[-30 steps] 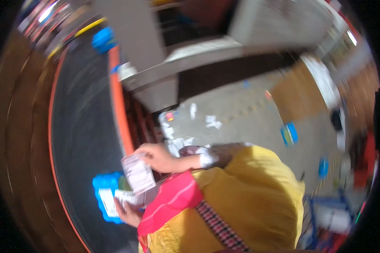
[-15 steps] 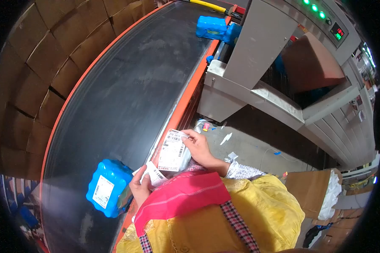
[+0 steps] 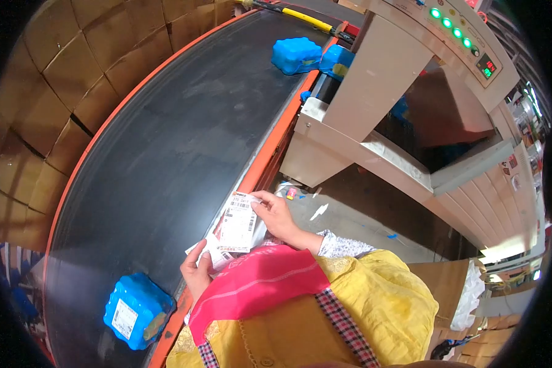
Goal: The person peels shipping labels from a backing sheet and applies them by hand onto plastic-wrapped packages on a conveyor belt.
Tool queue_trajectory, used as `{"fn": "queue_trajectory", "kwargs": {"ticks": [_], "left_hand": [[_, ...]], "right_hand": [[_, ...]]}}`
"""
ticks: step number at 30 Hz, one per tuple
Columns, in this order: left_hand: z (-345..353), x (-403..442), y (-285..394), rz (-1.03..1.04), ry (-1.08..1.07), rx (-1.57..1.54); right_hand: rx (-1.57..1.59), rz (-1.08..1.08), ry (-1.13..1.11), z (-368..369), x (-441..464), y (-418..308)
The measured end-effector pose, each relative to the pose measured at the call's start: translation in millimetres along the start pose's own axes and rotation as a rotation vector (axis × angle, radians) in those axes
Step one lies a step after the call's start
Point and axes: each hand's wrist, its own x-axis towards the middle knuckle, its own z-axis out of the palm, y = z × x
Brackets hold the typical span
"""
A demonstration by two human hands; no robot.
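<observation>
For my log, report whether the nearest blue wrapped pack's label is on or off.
On: a white printed label shows on the blue wrapped pack.

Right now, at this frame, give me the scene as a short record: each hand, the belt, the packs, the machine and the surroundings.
Right hand: pinching a printed label
Left hand: holding white paper, lower down
Belt: black, curved, orange edges
Near pack: blue, on the belt, with a white sticker
Far packs: two, blue, side by side near the machine
Machine: green lights lit
Surroundings: stacked boxes beyond the belt; paper scraps on the floor
</observation>
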Motion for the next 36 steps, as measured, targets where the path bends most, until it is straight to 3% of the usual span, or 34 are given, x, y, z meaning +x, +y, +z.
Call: {"fn": "queue_trajectory", "kwargs": {"ticks": [8,12,18,19,22,24,28,30,31,32,33,35,36], "left_hand": [[-17,-16,8,-0.046,-0.064,0.16],[9,-46,17,0.007,0.027,-0.005],[-1,-49,17,-0.01,-0.078,0.039],[8,-50,15,-0.007,0.036,-0.048],[-11,-47,15,-0.044,-0.039,0.162],[-6,-47,15,-0.032,0.027,0.136],[-5,-46,12,-0.031,0.077,0.057],[-11,-45,6,-0.033,0.065,0.08],[-5,-47,10,-0.046,0.104,0.056],[1,-49,9,-0.033,0.152,0.04],[5,-50,7,-0.017,0.198,0.024],[7,-51,7,-0.019,0.243,0.029],[7,-54,11,-0.039,0.243,0.052]], "right_hand": [[-0.106,0.036,-0.045,10,-4,14],[-0.049,0.028,-0.078,4,-24,-12],[-0.102,-0.003,-0.052,3,-29,-12],[-0.082,-0.005,-0.041,3,-30,-12],[-0.179,0.018,-0.01,3,-32,-22],[-0.087,-0.074,0.024,1,-24,-3],[-0.483,-0.021,0.149,-22,9,0],[-0.37,-0.139,0.226,-39,48,18],[-0.492,-0.125,0.252,-49,69,13],[-0.55,-0.301,0.305,-55,91,7],[-0.524,-0.192,0.279,-62,117,-1],[-0.604,-0.245,0.35,-70,176,-6],[-0.717,-0.421,0.467,-78,218,12]]}}
